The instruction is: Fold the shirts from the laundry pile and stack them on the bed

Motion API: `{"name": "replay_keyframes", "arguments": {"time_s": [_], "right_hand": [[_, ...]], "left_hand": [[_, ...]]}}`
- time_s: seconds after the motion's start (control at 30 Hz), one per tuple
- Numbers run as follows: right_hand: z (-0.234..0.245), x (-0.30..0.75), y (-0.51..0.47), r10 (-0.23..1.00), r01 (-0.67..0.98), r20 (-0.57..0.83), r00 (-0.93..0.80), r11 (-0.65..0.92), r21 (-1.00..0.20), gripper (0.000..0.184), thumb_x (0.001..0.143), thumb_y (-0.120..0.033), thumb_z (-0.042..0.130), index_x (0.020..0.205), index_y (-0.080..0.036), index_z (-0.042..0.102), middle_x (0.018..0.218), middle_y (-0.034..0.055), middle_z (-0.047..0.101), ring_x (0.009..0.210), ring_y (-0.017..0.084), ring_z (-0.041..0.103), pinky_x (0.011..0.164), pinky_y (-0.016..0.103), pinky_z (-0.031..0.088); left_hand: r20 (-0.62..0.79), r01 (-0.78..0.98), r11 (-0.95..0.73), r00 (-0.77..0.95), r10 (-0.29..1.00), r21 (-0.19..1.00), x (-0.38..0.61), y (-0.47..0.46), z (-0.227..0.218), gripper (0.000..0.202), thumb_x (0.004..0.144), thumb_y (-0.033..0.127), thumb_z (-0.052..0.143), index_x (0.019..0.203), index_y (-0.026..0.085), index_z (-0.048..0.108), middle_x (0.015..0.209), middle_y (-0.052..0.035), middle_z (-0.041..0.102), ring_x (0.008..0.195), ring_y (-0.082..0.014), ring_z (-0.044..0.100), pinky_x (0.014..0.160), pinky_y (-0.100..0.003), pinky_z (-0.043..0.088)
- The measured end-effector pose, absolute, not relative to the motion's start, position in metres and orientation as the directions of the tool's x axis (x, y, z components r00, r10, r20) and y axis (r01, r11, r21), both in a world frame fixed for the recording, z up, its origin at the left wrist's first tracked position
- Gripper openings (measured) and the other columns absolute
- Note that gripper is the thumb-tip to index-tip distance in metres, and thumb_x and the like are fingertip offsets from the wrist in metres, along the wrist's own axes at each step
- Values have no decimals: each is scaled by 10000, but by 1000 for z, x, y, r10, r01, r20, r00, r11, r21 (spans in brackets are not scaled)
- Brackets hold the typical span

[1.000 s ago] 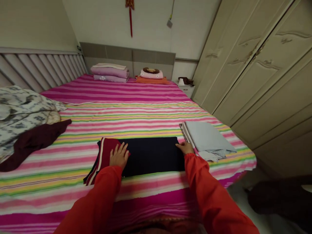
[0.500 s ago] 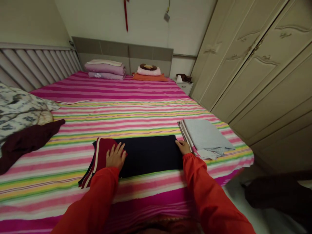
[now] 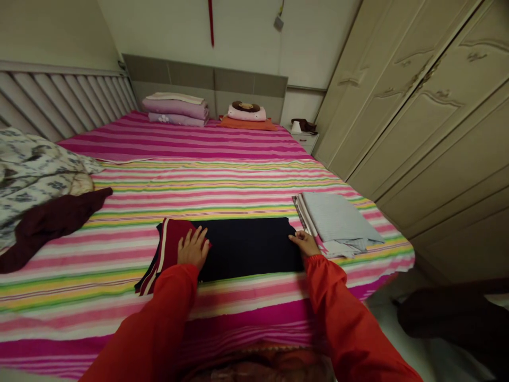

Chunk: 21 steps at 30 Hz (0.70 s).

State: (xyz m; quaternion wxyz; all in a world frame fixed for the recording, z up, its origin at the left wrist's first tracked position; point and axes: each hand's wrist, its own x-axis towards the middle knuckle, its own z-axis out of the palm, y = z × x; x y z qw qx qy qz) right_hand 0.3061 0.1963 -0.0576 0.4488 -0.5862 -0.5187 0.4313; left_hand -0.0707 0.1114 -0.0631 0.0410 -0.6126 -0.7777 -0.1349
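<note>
A folded dark navy garment [image 3: 246, 249] lies flat across the striped bedspread in front of me, with a dark red, cream-striped part [image 3: 172, 245] at its left end. My left hand [image 3: 193, 248] rests palm down, fingers spread, where the red part meets the navy cloth. At the garment's right end my right hand [image 3: 305, 243] pinches the edge between thumb and fingers. Just beyond that hand sits a stack of folded cloth [image 3: 338, 215], light grey-blue on top. Which kind of garment the navy one is, I cannot tell.
A maroon garment [image 3: 59, 217] and a floral-patterned cloth [image 3: 35, 175] lie at the left. Folded lilac bedding [image 3: 177, 109] and a pink pillow [image 3: 246, 112] are by the headboard [image 3: 191, 79]. A cream wardrobe [image 3: 429, 116] stands close along the right side.
My right hand has shifted slightly right along the garment's end, and the cloth's corner there now looks less square. My left hand stays on the red part. The view has tilted slightly.
</note>
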Motion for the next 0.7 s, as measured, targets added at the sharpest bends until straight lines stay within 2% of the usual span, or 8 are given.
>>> {"name": "replay_keyframes", "arguments": {"time_s": [0.17,0.3,0.4,0.53,0.7], "right_hand": [[-68,305,178,988,244,-77,130,-107,-964,600,394,-730,709,559,-231,420,503,-32,493,523,144,481,528,292,407],[-73,304,165,977,339,-40,209,-111,-934,583,474,-780,610,543,-233,419,493,-42,462,523,131,438,529,275,366],[-77,301,153,965,451,10,262,-113,-886,510,604,-725,561,566,-223,480,516,-32,481,553,139,437,542,267,333],[-77,298,137,949,593,54,309,-148,-792,359,785,-550,490,694,-214,576,610,-1,554,609,157,474,561,260,303],[-74,297,129,948,711,44,316,-206,-672,268,846,-436,501,784,-209,627,654,17,591,611,155,492,558,253,270]], "left_hand": [[249,965,201,-239,939,167,-71,111,-63,505,926,364,309,1394,270,472,1493,-6,417,1386,-272,315,1125,-488,229],[268,965,195,-236,934,173,-71,111,-65,503,924,366,310,1384,266,486,1485,-16,429,1379,-273,326,1122,-493,231],[273,965,190,-234,933,180,-71,111,-66,506,924,367,305,1386,265,484,1483,-18,432,1376,-273,332,1121,-496,231],[272,965,187,-233,934,184,-72,112,-67,506,922,365,311,1391,272,476,1483,-12,432,1380,-271,325,1121,-494,232],[266,967,185,-228,937,176,-73,112,-67,505,927,373,305,1390,265,477,1486,-11,426,1381,-270,323,1117,-492,239]]}}
